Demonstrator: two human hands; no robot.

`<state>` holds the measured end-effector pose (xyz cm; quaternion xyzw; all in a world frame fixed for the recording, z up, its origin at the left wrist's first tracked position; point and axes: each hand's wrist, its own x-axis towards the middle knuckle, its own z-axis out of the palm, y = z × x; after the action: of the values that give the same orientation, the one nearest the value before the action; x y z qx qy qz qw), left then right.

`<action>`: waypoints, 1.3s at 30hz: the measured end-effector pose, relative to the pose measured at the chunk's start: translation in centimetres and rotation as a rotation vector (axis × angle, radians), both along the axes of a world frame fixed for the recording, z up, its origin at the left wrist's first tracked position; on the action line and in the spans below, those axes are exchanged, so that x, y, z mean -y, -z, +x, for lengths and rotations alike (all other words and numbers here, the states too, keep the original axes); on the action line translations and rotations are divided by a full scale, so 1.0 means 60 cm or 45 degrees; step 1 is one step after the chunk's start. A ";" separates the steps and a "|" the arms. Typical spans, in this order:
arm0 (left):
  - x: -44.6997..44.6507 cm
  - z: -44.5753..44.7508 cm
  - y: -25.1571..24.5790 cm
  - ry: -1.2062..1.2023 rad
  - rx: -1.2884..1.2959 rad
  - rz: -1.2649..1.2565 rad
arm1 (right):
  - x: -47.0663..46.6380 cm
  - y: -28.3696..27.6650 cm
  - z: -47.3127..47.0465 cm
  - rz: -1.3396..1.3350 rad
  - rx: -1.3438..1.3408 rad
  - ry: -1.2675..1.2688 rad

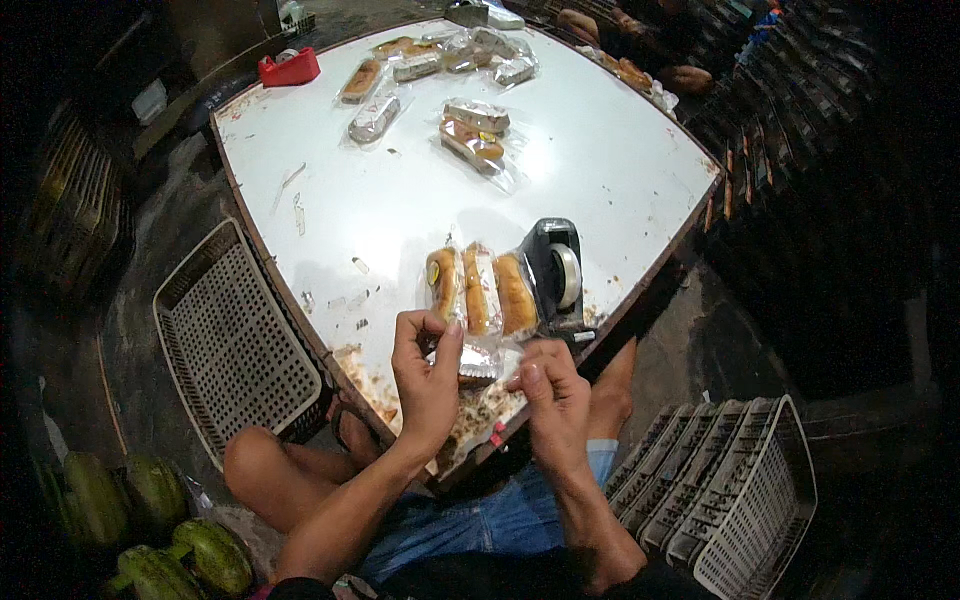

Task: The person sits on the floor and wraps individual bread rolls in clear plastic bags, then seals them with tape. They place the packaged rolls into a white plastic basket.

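Near the front corner of the white table, a bread in a clear plastic bag lies between my two hands. My left hand pinches the bag's left side between thumb and forefinger. At the right, my right hand has its fingertips bent together on the clear plastic. Just beyond the hands, three bread rolls in clear bags stand side by side: a left one, a middle one and a right one. A black tape dispenser with a roll of clear tape sits right beside them.
Farther back lie two bagged breads and a scattered group of bagged breads. A red tape dispenser rests at the far left edge. Plastic crates flank the table, one at left, several stacked at right. Another person's hand shows at back right.
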<state>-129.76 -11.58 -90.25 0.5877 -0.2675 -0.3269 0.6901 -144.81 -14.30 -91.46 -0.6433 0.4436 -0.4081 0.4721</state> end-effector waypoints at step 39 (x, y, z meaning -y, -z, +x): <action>0.080 0.181 0.083 0.324 0.064 0.791 | 0.567 0.041 0.228 0.634 -0.288 0.195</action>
<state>-118.93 -16.39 -95.22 0.7397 -0.2431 -0.4618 0.4249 -131.12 -48.35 -93.94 -0.5137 0.6274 -0.2467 0.5307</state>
